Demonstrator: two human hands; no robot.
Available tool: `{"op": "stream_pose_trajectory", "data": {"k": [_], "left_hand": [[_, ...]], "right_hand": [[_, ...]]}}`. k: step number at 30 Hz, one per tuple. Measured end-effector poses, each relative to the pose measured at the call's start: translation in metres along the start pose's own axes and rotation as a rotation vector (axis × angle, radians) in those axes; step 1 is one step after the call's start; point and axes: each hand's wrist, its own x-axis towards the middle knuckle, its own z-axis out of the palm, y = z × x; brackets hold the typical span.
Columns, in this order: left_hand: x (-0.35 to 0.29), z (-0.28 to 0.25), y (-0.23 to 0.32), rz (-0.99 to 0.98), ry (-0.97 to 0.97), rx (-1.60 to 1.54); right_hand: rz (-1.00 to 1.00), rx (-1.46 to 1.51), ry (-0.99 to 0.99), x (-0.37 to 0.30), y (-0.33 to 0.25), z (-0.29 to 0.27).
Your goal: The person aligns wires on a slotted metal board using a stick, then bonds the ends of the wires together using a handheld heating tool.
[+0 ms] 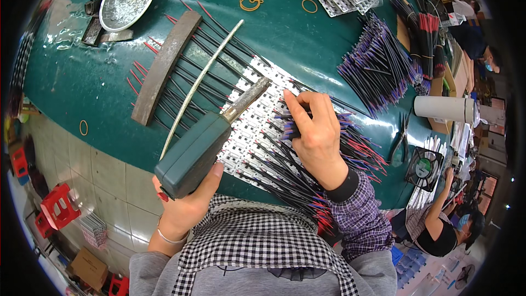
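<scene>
My left hand [189, 208] is wrapped round the handle of a green soldering gun [194, 153]. Its metal barrel points up and right over a white panel of small circuit boards [236, 148]. A long pale strand [204, 74], which looks like solder wire, curves past the gun. My right hand [322, 137] is closed on a bunch of short black wires [289, 127] with blue ends, its index finger stretched toward the panel. More black wires [285, 178] with red ends lie along the panel's near side. The gun's tip is close to my right fingers; whether it touches the panel I cannot tell.
A curved dark bar [167, 68] lies across black wires left of the panel. A white-rimmed bowl [127, 1] stands far left. At right are a wire pile [378, 66], pliers [401, 138], a small fan [423, 169] and a pale cylinder [442, 108]. Another person [446, 227] sits lower right.
</scene>
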Motion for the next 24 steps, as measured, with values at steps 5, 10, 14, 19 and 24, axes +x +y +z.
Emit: {"op": "stream_pose_trajectory", "data": {"k": [5, 10, 14, 19, 24], "left_hand": [[0.001, 0.001, 0.007, -0.044, -0.026, 0.034], [0.007, 0.008, 0.014, 0.012, 0.014, 0.049], [0.012, 0.010, 0.018, 0.030, -0.016, 0.070], [0.013, 0.011, 0.017, 0.059, -0.041, 0.088], [0.015, 0.012, 0.017, 0.068, -0.058, 0.105]], "right_hand": [[-0.034, 0.015, 0.011, 0.000, 0.001, 0.002], [-0.065, -0.017, 0.030, 0.002, 0.001, 0.007], [-0.085, -0.051, 0.019, 0.004, 0.001, 0.008], [-0.089, -0.074, 0.010, 0.003, 0.000, 0.009], [-0.081, -0.067, 0.019, 0.002, 0.000, 0.010]]}}
